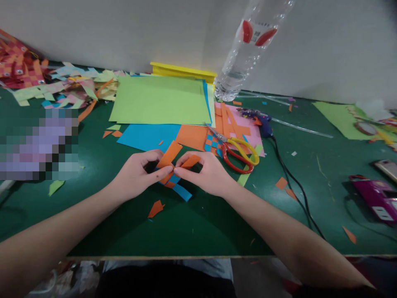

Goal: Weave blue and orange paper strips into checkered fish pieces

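Between my two hands is a small piece of woven paper strips (174, 179), orange and blue, with loose strip ends sticking out. My left hand (141, 170) pinches its left side between thumb and fingers. On the other side, my right hand (204, 171) pinches the piece near an orange strip, its thumb tip almost meeting the left thumb. A blue strip end hangs down toward the table. Just beyond the right hand lie scissors (238, 152) with red and yellow handles. An orange paper scrap (156, 209) rests in front of the hands.
Green paper sheets (161, 99) are stacked behind, over blue and orange paper. A plastic bottle (248, 54) stands behind on the right, near a glue gun (262, 122) with a black cord. Woven paper pieces (18, 64) pile at far left; a purple device (376, 198) lies right.
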A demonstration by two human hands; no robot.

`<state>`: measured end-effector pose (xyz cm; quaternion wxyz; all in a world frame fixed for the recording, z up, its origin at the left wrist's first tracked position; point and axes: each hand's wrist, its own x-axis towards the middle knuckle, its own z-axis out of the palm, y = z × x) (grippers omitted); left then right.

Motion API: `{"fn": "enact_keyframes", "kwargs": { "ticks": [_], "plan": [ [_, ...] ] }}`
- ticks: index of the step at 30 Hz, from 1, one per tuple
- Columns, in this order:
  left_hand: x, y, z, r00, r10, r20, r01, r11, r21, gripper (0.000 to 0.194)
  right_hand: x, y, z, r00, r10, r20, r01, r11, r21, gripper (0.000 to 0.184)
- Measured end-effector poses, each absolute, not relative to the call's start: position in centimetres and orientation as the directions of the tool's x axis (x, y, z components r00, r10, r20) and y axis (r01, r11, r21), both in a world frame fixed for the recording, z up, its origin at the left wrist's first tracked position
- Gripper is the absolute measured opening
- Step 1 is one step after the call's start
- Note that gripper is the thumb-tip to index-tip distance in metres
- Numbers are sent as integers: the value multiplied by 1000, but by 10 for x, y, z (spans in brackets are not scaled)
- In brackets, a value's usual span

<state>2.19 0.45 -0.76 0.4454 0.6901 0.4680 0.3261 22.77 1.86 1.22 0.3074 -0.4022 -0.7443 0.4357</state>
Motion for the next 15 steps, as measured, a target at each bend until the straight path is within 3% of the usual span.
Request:
{"fn": "enact_keyframes", "kwargs": {
  "ticks": [7,15],
  "plan": [
    [22,5,-5,285,958,-22,251,-52,967,24,232,26,3,-451,893,-10,224,103,-969,29],
    [26,6,-7,107,994,-38,-27,41,999,22,231,29,6,-435,898,-59,169,17,-985,31]
  ]
}}
